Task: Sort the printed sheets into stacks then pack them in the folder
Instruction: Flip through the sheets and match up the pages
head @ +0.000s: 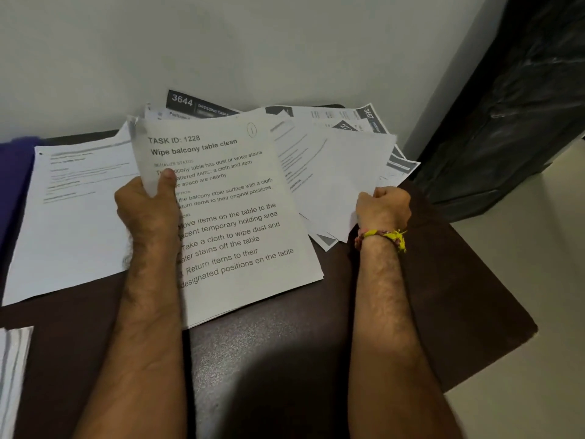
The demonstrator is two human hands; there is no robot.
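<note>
My left hand grips the left edge of a bundle of printed sheets; the top page reads "TASK ID: 1228, Wipe balcony table clean". The bundle is tilted, with its lower edge near the dark table. My right hand pinches the edge of a blank-looking sheet on the loose fanned pile at the back by the wall. A separate stack of sheets lies flat at the left. A purple folder shows at the far left, partly under that stack.
A white wall rises directly behind the pile. A black plastic-wrapped object stands at the right, off the table. More paper pokes in at the lower left edge. The table's right edge runs diagonally beside a pale floor.
</note>
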